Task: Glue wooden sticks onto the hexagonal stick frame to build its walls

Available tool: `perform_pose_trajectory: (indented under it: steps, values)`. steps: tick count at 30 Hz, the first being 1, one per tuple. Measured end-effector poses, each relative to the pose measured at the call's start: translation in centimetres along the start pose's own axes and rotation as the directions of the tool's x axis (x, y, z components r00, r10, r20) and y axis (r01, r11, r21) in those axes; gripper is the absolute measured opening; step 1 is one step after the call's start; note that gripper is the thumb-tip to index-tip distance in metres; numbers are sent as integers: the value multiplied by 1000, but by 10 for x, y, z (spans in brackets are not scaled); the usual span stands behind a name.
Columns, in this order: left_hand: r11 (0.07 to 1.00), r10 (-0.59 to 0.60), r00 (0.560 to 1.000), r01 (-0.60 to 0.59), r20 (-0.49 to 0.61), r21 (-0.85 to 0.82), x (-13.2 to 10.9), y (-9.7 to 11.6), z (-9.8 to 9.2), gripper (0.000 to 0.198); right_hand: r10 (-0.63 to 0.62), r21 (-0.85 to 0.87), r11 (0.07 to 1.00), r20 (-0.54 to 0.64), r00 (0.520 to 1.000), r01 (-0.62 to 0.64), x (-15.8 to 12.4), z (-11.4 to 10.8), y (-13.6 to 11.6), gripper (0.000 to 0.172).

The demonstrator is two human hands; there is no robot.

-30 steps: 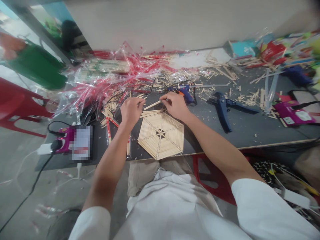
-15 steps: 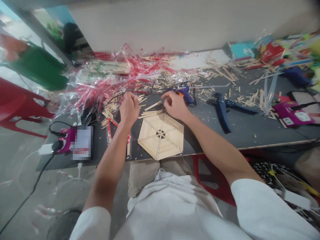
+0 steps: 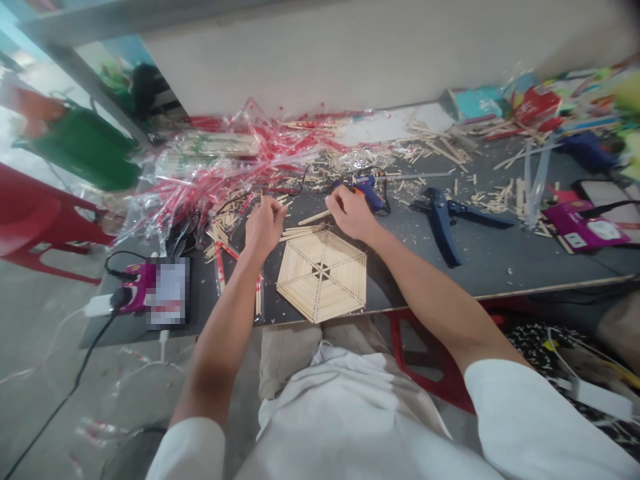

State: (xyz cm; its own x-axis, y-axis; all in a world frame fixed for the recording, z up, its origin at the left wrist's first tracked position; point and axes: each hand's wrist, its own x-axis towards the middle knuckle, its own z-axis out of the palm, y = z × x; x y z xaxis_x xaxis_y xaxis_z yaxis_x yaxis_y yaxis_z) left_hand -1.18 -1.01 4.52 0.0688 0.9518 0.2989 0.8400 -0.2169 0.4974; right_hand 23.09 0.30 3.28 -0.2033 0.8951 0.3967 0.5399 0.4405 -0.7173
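Observation:
A hexagonal panel [image 3: 295,283] made of thin wooden sticks lies flat at the table's front edge, with a small hexagonal opening in its centre. Beyond its upper left side is my left hand [image 3: 265,228], its fingers pinched together; whatever they may hold is too small to make out. My right hand [image 3: 349,210] is closed above the panel's far right side. A short wooden stick [image 3: 314,217] slants leftward from its fingertips. Several loose sticks [image 3: 300,233] lie between the hands, close to the panel's far edge. Just behind my right hand lies a blue glue gun [image 3: 367,190].
A dark blue cutter [image 3: 443,227] lies open on the right of the table [image 3: 415,260]. Plastic wrappers [image 3: 200,173] and stick scraps cover the back. Purple boxes [image 3: 583,225] with cables sit at both ends, beside a blurred-out device [image 3: 167,293] at left. A red stool [image 3: 40,220] stands left.
My left hand has moved slightly right and nearer to me. The short stick by my right hand has shifted right and lies at a flatter slant. The hexagonal panel stays in place.

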Motion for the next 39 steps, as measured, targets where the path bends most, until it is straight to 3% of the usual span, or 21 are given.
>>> perform_pose_trajectory:
  steps: [4, 7, 12, 14, 17, 23, 27, 35, 39]
  values:
    - [989, 84, 996, -88, 40, 122, -1, 2, -3, 7, -60, -20, 998, 74, 995, 62, -1, 2, 1, 44]
    - [982, 158, 986, -164, 60, 99, -1, 2, -4, 11, -51, 30, 998, 119, 992, 47, -2, 4, -1, 47]
    - [943, 330, 923, -332, 197, -27, 0, 7, -5, 26, -23, 78, 997, 188, 982, 8, -3, 5, -1, 38]
    - [930, 368, 898, -361, 243, -72, 0, 9, -5, 26, -17, 98, 995, 228, 973, -5, -3, 4, -1, 30]
    - [927, 374, 895, -359, 244, -105, 0, 9, -4, 24, -34, 134, 991, 254, 967, 0, -3, 3, 0, 22]
    - [939, 344, 903, -332, 256, -88, 0, 8, -3, 27, -31, 236, 972, 162, 986, -8, -1, 0, -1, 20]
    - [941, 339, 906, -329, 254, -84, 1, 8, -2, 26, -44, 250, 968, 37, 998, 33, 2, -6, 2, 17]
    - [938, 346, 902, -330, 258, -102, 1, 6, -1, 27, -52, 106, 991, -231, 972, 79, 9, -29, 23, 58]
    - [944, 329, 903, -319, 276, -80, 2, 5, -4, 29, -29, 93, 994, -324, 946, 62, 12, -36, 31, 69]
